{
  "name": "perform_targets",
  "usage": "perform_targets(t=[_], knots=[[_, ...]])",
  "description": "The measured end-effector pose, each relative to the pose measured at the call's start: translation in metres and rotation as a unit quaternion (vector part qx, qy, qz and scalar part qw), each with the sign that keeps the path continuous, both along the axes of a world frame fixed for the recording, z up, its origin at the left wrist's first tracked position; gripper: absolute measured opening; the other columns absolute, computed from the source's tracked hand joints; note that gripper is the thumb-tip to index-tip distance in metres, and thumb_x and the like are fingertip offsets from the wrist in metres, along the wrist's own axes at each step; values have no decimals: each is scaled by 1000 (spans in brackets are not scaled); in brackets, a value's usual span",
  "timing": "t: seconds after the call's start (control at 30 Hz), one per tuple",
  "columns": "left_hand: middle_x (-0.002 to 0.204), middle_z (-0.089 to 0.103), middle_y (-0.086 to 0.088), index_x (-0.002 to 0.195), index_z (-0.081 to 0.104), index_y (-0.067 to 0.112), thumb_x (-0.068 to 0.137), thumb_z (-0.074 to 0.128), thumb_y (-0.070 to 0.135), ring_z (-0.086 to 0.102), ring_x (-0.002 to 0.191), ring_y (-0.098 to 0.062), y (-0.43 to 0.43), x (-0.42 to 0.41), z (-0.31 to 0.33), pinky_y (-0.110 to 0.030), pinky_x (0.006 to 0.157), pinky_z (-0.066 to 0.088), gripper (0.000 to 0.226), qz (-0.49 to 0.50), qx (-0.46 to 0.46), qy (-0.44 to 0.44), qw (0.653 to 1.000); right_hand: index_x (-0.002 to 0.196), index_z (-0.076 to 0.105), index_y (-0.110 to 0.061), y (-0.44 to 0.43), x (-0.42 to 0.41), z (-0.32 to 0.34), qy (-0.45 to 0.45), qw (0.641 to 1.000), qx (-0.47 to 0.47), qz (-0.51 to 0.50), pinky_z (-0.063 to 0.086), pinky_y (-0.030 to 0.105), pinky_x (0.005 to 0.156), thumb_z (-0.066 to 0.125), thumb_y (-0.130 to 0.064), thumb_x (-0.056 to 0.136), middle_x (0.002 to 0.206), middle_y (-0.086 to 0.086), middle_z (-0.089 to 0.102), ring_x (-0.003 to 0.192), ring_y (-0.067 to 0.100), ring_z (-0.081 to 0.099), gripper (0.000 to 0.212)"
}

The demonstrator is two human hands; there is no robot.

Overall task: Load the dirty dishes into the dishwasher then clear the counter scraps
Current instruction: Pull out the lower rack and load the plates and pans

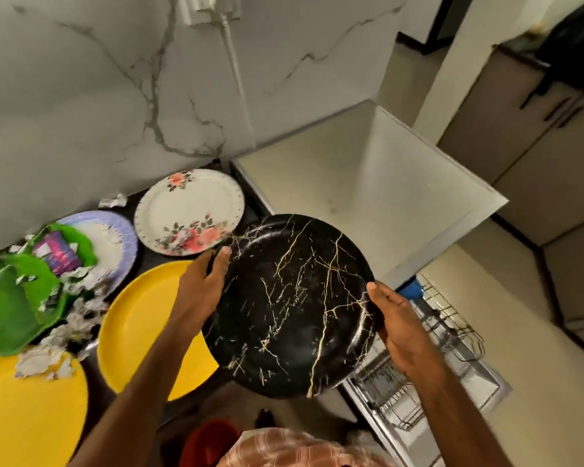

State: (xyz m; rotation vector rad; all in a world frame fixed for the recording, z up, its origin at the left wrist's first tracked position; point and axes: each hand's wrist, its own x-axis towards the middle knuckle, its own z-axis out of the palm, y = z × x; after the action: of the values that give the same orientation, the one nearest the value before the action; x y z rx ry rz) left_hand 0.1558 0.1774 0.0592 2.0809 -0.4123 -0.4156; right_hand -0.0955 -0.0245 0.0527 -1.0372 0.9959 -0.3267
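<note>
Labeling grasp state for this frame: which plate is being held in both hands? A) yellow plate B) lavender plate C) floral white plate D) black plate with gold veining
D: the left hand and right hand grip opposite rims of the black gold-veined plate; the yellow plate, floral plate and lavender plate lie on the counter.

no text, brand, number or sign could be read anywhere in the view. the purple and pink packet (58, 252) lying on the green wrapper (11, 298) carried some print, but it was too blurred to make out. the plates bore only patterns, with no lettering to be seen.
</note>
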Motion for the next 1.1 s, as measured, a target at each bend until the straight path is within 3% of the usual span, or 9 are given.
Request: perform_targets(t=[0.07, 0.13, 0.27, 0.4, 0.53, 0.73, 0.9, 0.97, 1.1], knots=[[67, 59, 18, 80, 57, 26, 104, 46, 50, 51, 66, 0, -35, -24, 7, -33, 66, 42, 36, -41, -14, -1, 999, 124, 69, -33, -22, -22, -7, 23, 999, -30, -39, 52, 39, 99, 57, -30, 104, 117, -5, 75, 113, 14, 67, 24], [75, 62, 13, 84, 59, 25, 105, 44, 47, 60, 76, -9, -73, -50, 5, -36, 69, 45, 35, -86, -13, -21, 996, 133, 65, -36, -50, -54, -14, 47, 994, -58, -78, 48, 47, 108, 58, -35, 104, 128, -3, 71, 118, 18, 66, 30], [83, 69, 5, 95, 62, 24, 100, 47, 56, 68, 82, -21, -144, -98, 0, -42, 74, 55, 35, -189, 11, -10, 982, 124, 73, -27, -102, -131, -21, 44, 984, -62, -159, 52, 43, 104, 62, -21, 102, 118, 0, 77, 112, 22, 71, 25], [86, 70, 7, 102, 63, 26, 100, 60, 33, 66, 78, -5, -209, -153, -6, -9, 60, 45, 8, -305, 72, -28, 949, 129, 71, -22, -138, -208, -36, 45, 975, -92, -195, 55, 41, 101, 59, -18, 104, 118, -2, 77, 113, 17, 71, 27], [81, 70, 8, 100, 65, 31, 98, 65, 27, 65, 75, -1, -274, -210, -30, -10, 60, 45, 5, -394, 128, -44, 909, 125, 72, -17, -163, -285, -69, 71, 961, -104, -246, 54, 37, 103, 59, -10, 104, 119, -1, 77, 115, 16, 71, 26], [77, 66, 16, 116, 68, 38, 98, 64, 23, 62, 63, 9, -350, -282, -80, -10, 57, 50, 23, -502, 188, -34, 844, 115, 75, -26, -172, -371, -133, 231, 951, -122, -164, 54, 32, 91, 68, -9, 96, 105, -8, 77, 102, 19, 71, 26], [87, 73, 11, 122, 72, 37, 99, 64, 23, 68, 66, -5, -396, -310, -150, -22, 59, 57, 28, -544, 214, -35, 811, 124, 75, -16, -180, -395, -202, 315, 933, -137, -108, 34, -3, 71, 67, -9, 98, 105, -2, 73, 95, 14, 62, 27], [85, 72, 10, 120, 72, 37, 99, 62, 19, 65, 60, -5, -414, -315, -186, -16, 50, 50, 28, -553, 229, -37, 800, 126, 74, -19, -185, -396, -236, 316, 934, -125, -113, 36, -4, 74, 65, -6, 99, 107, -5, 73, 99, 16, 66, 31], [97, 71, 6, 126, 68, 34, 101, 56, 9, 62, 69, -5, -449, -318, -260, -9, 54, 43, 37, -576, 269, -57, 769, 123, 75, -27, -199, -391, -300, 306, 938, -95, -134, 46, 2, 73, 61, -3, 101, 108, -5, 74, 97, 19, 70, 36]])
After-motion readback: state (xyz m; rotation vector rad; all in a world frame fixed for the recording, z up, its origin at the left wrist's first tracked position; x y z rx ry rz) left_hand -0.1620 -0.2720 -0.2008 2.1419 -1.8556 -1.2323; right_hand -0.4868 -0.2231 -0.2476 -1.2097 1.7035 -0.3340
